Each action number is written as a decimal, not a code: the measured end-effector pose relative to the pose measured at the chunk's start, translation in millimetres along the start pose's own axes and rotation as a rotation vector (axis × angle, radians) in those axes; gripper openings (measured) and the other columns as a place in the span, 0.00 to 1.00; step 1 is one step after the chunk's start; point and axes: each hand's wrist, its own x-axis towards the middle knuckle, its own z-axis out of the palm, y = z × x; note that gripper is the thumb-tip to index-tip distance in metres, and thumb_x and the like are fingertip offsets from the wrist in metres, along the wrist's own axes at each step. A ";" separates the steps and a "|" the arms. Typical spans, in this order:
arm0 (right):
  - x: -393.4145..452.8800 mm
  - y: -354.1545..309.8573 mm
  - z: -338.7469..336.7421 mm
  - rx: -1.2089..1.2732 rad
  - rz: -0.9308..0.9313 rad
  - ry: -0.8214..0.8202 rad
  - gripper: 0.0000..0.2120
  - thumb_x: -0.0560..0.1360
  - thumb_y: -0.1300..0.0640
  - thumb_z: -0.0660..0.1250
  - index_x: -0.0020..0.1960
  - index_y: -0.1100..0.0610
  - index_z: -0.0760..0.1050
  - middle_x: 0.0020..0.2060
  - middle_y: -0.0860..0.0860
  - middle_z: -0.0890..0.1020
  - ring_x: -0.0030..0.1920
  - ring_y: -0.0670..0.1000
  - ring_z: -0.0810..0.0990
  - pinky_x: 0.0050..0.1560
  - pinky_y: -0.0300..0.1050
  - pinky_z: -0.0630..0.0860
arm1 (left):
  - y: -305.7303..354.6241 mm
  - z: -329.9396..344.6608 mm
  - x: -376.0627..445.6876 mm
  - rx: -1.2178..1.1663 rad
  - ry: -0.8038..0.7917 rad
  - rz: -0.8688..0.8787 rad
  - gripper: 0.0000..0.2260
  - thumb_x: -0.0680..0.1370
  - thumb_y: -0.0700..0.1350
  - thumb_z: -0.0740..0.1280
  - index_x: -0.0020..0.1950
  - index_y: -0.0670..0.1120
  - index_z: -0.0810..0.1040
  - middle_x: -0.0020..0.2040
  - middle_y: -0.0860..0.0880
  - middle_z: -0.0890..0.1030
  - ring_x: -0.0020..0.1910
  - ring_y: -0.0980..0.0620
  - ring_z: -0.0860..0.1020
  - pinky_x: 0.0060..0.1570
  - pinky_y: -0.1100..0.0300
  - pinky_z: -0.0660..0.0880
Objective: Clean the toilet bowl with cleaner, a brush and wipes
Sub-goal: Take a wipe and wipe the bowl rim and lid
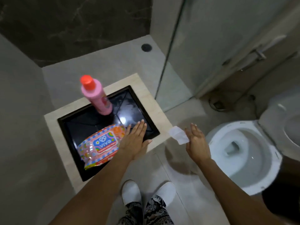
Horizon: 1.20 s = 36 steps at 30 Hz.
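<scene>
Wipe stage, judging by layout. Right hand (195, 141) at centre-right of frame pinching a small white wipe (178, 134), held in the air between the ledge and the toilet bowl (215, 143). Left hand (135, 139) flat, fingers straight, resting at the black basin (78, 120) edge just beside the wipes pack (100, 143). Pink cleaner bottle (97, 96) upright, capped, at upper left of the basin. Bowl open at right, looks wet inside. No brush in view. Likely left: wiping the rim and discarding the wipe; whether scrubbing is done, cannot tell.
</scene>
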 end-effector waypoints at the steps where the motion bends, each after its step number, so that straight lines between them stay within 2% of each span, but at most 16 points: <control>1: -7.6 12.9 -2.8 0.011 0.041 0.004 0.27 0.68 0.75 0.62 0.67 0.65 0.73 0.69 0.65 0.69 0.70 0.65 0.67 0.69 0.58 0.66 | 12.6 2.5 6.4 -0.001 -0.008 0.057 0.40 0.72 0.63 0.35 0.76 0.42 0.59 0.77 0.46 0.56 0.75 0.49 0.58 0.72 0.47 0.53; 3: -24.1 38.5 -4.7 0.043 0.124 0.020 0.27 0.67 0.75 0.63 0.66 0.65 0.73 0.68 0.65 0.70 0.69 0.65 0.68 0.68 0.57 0.68 | 39.3 2.9 16.4 -0.007 -0.076 0.123 0.43 0.68 0.62 0.28 0.78 0.43 0.48 0.78 0.47 0.46 0.77 0.51 0.47 0.74 0.50 0.43; 6: -53.4 74.1 -1.4 0.091 0.248 0.018 0.27 0.68 0.73 0.65 0.66 0.66 0.72 0.68 0.65 0.70 0.69 0.65 0.69 0.69 0.55 0.66 | 83.9 10.8 30.9 0.085 -0.105 0.215 0.43 0.66 0.60 0.25 0.78 0.44 0.43 0.78 0.46 0.42 0.77 0.51 0.43 0.74 0.51 0.42; 9: -83.6 102.5 1.5 0.151 0.372 0.016 0.26 0.72 0.71 0.64 0.69 0.66 0.69 0.70 0.64 0.68 0.72 0.63 0.65 0.72 0.53 0.62 | 129.2 22.6 42.3 0.103 -0.144 0.287 0.41 0.67 0.60 0.26 0.78 0.44 0.43 0.78 0.46 0.43 0.77 0.51 0.44 0.74 0.51 0.42; 12: -111.8 125.8 5.9 0.219 0.493 0.032 0.25 0.73 0.71 0.61 0.70 0.66 0.69 0.71 0.64 0.67 0.72 0.62 0.64 0.72 0.54 0.63 | 173.4 33.9 51.8 0.146 -0.196 0.362 0.33 0.77 0.59 0.35 0.78 0.44 0.43 0.78 0.46 0.42 0.77 0.50 0.44 0.74 0.50 0.43; 16: -146.3 147.6 18.3 0.294 0.595 0.060 0.27 0.71 0.73 0.59 0.71 0.66 0.67 0.72 0.63 0.66 0.73 0.60 0.63 0.73 0.50 0.60 | 221.0 59.3 54.9 0.178 -0.233 0.423 0.32 0.78 0.59 0.37 0.78 0.45 0.44 0.78 0.47 0.42 0.77 0.51 0.45 0.73 0.50 0.45; 19: -166.4 163.3 33.1 0.368 0.690 0.068 0.28 0.72 0.72 0.58 0.72 0.64 0.67 0.72 0.60 0.66 0.74 0.58 0.62 0.72 0.48 0.62 | 248.4 82.5 51.9 0.214 -0.249 0.473 0.35 0.74 0.59 0.32 0.78 0.45 0.44 0.78 0.47 0.42 0.77 0.52 0.44 0.74 0.52 0.45; 20: -171.3 167.9 38.7 0.381 0.703 0.087 0.28 0.71 0.72 0.59 0.71 0.64 0.68 0.72 0.60 0.67 0.73 0.59 0.64 0.70 0.49 0.65 | 254.9 90.6 51.0 0.227 -0.271 0.488 0.33 0.76 0.58 0.33 0.78 0.45 0.44 0.78 0.48 0.42 0.77 0.52 0.44 0.74 0.52 0.44; 22: -176.5 173.1 48.2 0.412 0.705 0.131 0.29 0.69 0.73 0.61 0.70 0.65 0.70 0.69 0.61 0.70 0.71 0.60 0.67 0.68 0.51 0.68 | 261.4 103.6 48.3 0.237 -0.301 0.521 0.27 0.82 0.55 0.43 0.78 0.44 0.42 0.78 0.48 0.41 0.77 0.52 0.42 0.75 0.51 0.44; 24: -181.4 182.5 70.0 0.444 0.755 0.169 0.29 0.68 0.73 0.63 0.69 0.65 0.70 0.68 0.60 0.72 0.69 0.60 0.70 0.67 0.51 0.69 | 272.0 129.5 51.0 0.248 -0.345 0.578 0.27 0.83 0.52 0.47 0.78 0.44 0.41 0.78 0.47 0.40 0.77 0.52 0.40 0.75 0.51 0.43; 29: -176.5 175.2 103.4 0.457 0.765 0.262 0.31 0.66 0.74 0.66 0.69 0.65 0.71 0.66 0.60 0.75 0.67 0.60 0.73 0.62 0.53 0.72 | 270.3 168.2 50.6 0.253 -0.380 0.667 0.27 0.83 0.51 0.46 0.77 0.44 0.38 0.77 0.48 0.36 0.76 0.52 0.38 0.75 0.52 0.41; 32: -170.5 172.8 137.0 0.458 0.756 0.251 0.33 0.64 0.75 0.67 0.69 0.65 0.71 0.66 0.60 0.75 0.67 0.60 0.73 0.60 0.55 0.75 | 264.7 195.0 65.3 0.252 -0.369 0.720 0.27 0.81 0.50 0.42 0.77 0.45 0.37 0.76 0.49 0.33 0.76 0.52 0.37 0.75 0.51 0.42; 34: -170.2 172.4 158.1 0.401 0.717 0.225 0.34 0.60 0.76 0.71 0.66 0.67 0.73 0.63 0.62 0.77 0.64 0.62 0.76 0.55 0.59 0.79 | 263.5 208.5 71.7 0.230 -0.349 0.749 0.28 0.78 0.51 0.38 0.77 0.45 0.36 0.75 0.49 0.33 0.75 0.53 0.36 0.75 0.52 0.41; 36: -170.2 169.7 175.7 0.352 0.692 0.184 0.35 0.58 0.75 0.73 0.66 0.67 0.73 0.64 0.62 0.76 0.63 0.62 0.76 0.55 0.59 0.78 | 262.2 217.2 77.7 0.202 -0.358 0.768 0.27 0.80 0.49 0.42 0.76 0.45 0.35 0.75 0.49 0.33 0.75 0.53 0.35 0.75 0.55 0.40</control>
